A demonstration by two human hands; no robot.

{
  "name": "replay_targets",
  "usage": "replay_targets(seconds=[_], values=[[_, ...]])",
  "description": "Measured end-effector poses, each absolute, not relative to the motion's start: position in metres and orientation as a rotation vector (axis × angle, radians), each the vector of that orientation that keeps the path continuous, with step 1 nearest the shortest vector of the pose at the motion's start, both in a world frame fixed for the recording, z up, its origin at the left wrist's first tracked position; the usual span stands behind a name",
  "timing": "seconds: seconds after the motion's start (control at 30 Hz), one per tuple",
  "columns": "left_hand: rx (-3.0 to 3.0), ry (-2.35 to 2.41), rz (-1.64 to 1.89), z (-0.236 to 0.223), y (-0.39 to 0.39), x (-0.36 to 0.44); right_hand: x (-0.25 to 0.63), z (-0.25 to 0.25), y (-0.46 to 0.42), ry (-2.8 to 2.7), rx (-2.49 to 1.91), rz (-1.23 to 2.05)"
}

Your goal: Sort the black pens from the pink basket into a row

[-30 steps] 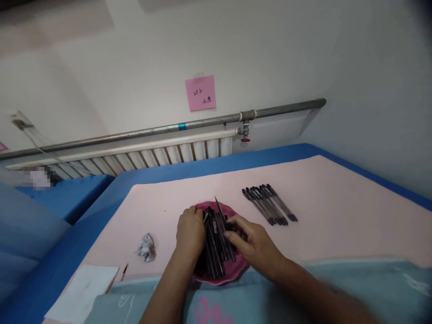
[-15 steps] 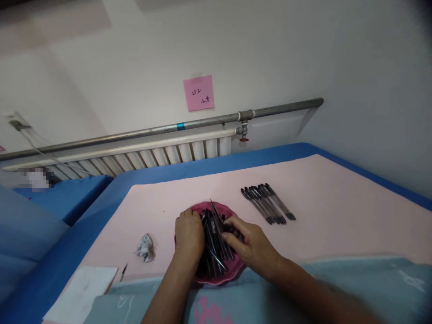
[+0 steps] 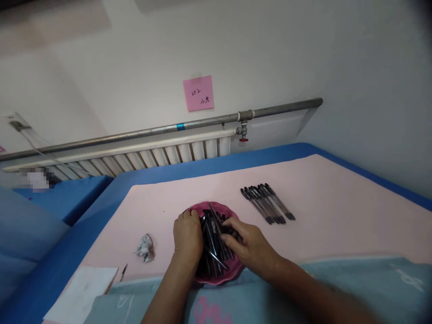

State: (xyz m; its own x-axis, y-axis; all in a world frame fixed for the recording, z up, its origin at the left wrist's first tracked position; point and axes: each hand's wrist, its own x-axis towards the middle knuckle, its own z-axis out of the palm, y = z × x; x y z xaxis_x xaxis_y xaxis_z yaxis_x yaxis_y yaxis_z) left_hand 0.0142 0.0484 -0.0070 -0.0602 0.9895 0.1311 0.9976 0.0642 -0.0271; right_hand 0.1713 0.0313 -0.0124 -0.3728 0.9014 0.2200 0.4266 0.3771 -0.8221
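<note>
A round pink basket (image 3: 232,274) full of loose black pens (image 3: 213,238) and pen parts sits in front of me. My right hand (image 3: 249,243) is at its right side, thumb and fingers closed on a slim pen (image 3: 213,212) whose pointed tip slants up and left. Over the left rim lies my left hand (image 3: 188,234), fingers curled. A thin dark tip pokes out past those fingers; what they hold is mostly hidden. Right of the basket, several capped black pens (image 3: 268,203) lie side by side in a slanted row.
Pink paper covers the blue-edged table (image 3: 324,202). To the left are a crumpled wad (image 3: 145,247), a small dark pen tip (image 3: 123,271) and a white sheet (image 3: 83,290). Grey-green cloth (image 3: 364,279) runs along the front. A radiator (image 3: 175,153) stands by the wall.
The pen in my right hand has dipped slightly, its tip lower and further left. My left hand has shifted a little left, and a dark tip shows more clearly beyond its fingers.
</note>
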Motion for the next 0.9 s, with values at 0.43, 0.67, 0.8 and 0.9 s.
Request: replay_targets(seconds=[0.43,0.67,0.8,0.9], values=[[-1.411,-2.568,-3.078,0.009,0.036,-0.019,0.17,-0.015,0.029,-2.223,-1.077,0.695],[-1.267,-2.534,-3.35,0.015,0.033,-0.015,0.169,-0.015,0.03,-2.261,-1.07,0.656],[-1.43,-2.522,-3.27,0.013,0.031,-0.015,0.169,-0.016,0.03,-2.246,-1.08,0.667],[-1.511,-2.54,-3.205,0.014,0.03,-0.013,0.169,-0.015,0.03,-2.239,-1.089,0.69]])
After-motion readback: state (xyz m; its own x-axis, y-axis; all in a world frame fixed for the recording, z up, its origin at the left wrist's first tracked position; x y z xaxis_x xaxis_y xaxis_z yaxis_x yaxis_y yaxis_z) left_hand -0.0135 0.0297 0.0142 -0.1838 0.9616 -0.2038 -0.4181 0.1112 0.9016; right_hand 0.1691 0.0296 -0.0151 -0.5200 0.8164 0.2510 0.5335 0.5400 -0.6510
